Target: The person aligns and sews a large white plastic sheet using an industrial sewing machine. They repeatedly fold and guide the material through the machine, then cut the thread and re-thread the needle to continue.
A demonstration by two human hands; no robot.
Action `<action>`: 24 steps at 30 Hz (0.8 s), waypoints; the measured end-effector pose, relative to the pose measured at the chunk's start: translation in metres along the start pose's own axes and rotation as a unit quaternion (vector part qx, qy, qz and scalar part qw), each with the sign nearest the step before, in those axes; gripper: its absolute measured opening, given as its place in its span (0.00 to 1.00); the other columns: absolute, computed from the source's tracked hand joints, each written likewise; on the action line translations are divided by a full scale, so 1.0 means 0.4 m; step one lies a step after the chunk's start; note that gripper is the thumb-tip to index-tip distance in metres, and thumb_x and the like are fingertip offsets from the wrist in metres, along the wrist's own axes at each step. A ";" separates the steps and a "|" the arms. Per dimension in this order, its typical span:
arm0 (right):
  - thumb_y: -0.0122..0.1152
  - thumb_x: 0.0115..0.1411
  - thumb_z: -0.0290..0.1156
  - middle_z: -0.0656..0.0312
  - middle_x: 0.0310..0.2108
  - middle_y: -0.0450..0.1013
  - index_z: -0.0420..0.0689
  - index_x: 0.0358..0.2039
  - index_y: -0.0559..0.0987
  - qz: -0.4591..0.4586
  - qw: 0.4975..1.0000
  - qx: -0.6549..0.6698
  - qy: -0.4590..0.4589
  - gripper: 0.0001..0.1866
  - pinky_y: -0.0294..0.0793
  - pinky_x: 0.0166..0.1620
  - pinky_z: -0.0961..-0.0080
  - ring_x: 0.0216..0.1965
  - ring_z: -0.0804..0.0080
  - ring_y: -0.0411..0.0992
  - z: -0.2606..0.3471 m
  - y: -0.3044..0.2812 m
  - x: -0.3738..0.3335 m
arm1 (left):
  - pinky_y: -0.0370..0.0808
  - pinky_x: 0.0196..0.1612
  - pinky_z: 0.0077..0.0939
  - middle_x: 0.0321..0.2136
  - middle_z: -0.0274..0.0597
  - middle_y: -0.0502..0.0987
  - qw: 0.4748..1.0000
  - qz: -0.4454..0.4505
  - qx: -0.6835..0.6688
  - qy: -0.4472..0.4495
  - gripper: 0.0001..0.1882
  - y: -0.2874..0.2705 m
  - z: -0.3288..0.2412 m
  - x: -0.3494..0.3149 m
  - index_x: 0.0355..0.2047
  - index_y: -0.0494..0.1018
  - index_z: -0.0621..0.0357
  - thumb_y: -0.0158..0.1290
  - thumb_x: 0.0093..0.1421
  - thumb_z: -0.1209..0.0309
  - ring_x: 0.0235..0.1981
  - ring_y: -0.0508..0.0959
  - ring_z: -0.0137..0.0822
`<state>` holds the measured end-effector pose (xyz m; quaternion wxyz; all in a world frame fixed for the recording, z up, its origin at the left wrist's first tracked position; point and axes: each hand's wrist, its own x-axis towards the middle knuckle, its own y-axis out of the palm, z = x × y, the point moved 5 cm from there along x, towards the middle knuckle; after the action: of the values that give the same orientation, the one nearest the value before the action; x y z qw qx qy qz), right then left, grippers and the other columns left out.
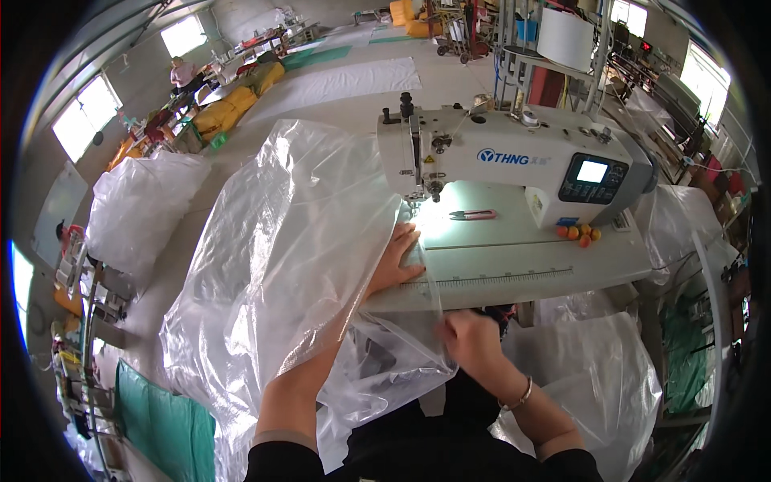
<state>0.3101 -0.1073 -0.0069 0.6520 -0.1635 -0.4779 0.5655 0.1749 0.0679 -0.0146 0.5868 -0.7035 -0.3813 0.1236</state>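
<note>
A large clear plastic sheet (281, 233) drapes over the left end of the sewing machine (498, 153) and hangs down in front of me. My left hand (393, 261) lies flat with fingers apart on the sheet, close to the lit needle area. Part of my left forearm passes beneath a fold of the plastic. Just below the table's front edge, my right hand (474, 341) is closed in a fist at the sheet's edge, pinching it. Red-handled thread snips (474, 214) rest on the machine bed, right of the needle.
Several small orange-red fruits (580, 233) sit by the machine's base. A ruler strip (498, 276) runs along the sewing table (530, 257). More clear plastic (586, 377) bulges at lower right. A thread stand with a white cylinder (565, 38) rises behind. Another person (183, 74) is far left.
</note>
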 end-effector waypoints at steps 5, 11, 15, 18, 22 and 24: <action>0.60 0.53 0.28 0.49 0.32 0.75 0.40 0.39 0.77 -0.033 0.995 -0.055 0.075 0.13 0.75 0.32 0.61 0.29 0.50 0.76 -0.019 0.029 0.216 | 0.58 0.65 0.38 0.58 0.45 0.66 1.000 -0.009 0.009 0.022 0.38 -0.024 -0.012 0.001 0.56 0.69 0.58 0.58 0.49 0.48 0.62 0.62 0.43; 0.56 0.53 0.25 0.53 0.29 0.75 0.38 0.41 0.76 0.056 0.982 -0.174 0.049 0.14 0.77 0.30 0.67 0.29 0.58 0.77 -0.058 0.126 0.237 | 0.57 0.65 0.38 0.60 0.43 0.64 0.999 -0.002 -0.019 0.029 0.37 -0.034 -0.005 -0.001 0.58 0.66 0.55 0.62 0.49 0.55 0.63 0.61 0.43; 0.55 0.53 0.25 0.57 0.27 0.75 0.38 0.40 0.76 0.064 0.973 -0.223 0.015 0.13 0.77 0.29 0.71 0.27 0.64 0.78 -0.035 0.117 0.223 | 0.62 0.62 0.37 0.56 0.42 0.69 0.999 -0.033 -0.022 0.030 0.28 -0.033 -0.008 -0.005 0.52 0.72 0.54 0.62 0.51 0.61 0.60 0.66 0.42; 0.55 0.53 0.26 0.56 0.27 0.76 0.37 0.47 0.75 0.061 0.975 -0.213 0.022 0.19 0.76 0.28 0.71 0.25 0.64 0.77 -0.036 0.134 0.219 | 0.67 0.58 0.37 0.52 0.42 0.72 0.995 -0.073 -0.039 0.050 0.21 -0.018 -0.010 -0.014 0.47 0.75 0.54 0.61 0.51 0.67 0.56 0.69 0.42; 0.55 0.53 0.25 0.58 0.25 0.76 0.36 0.48 0.75 0.090 0.973 -0.210 0.026 0.20 0.75 0.26 0.72 0.25 0.66 0.77 -0.038 0.154 0.244 | 0.70 0.54 0.37 0.49 0.43 0.74 0.991 -0.084 -0.034 0.099 0.18 -0.031 0.002 -0.005 0.44 0.76 0.54 0.61 0.50 0.72 0.52 0.72 0.43; 0.55 0.52 0.25 0.58 0.24 0.76 0.35 0.48 0.75 0.111 0.971 -0.210 0.032 0.21 0.74 0.26 0.72 0.24 0.66 0.77 -0.041 0.173 0.257 | 0.71 0.53 0.37 0.48 0.43 0.74 0.991 -0.075 -0.027 0.111 0.18 -0.047 0.012 0.004 0.43 0.77 0.54 0.61 0.50 0.72 0.51 0.73 0.43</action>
<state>0.2731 0.0112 -0.0222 0.5516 -0.3669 -0.5437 0.5153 0.1656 0.0728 0.0017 0.6142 -0.6979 -0.3681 -0.0099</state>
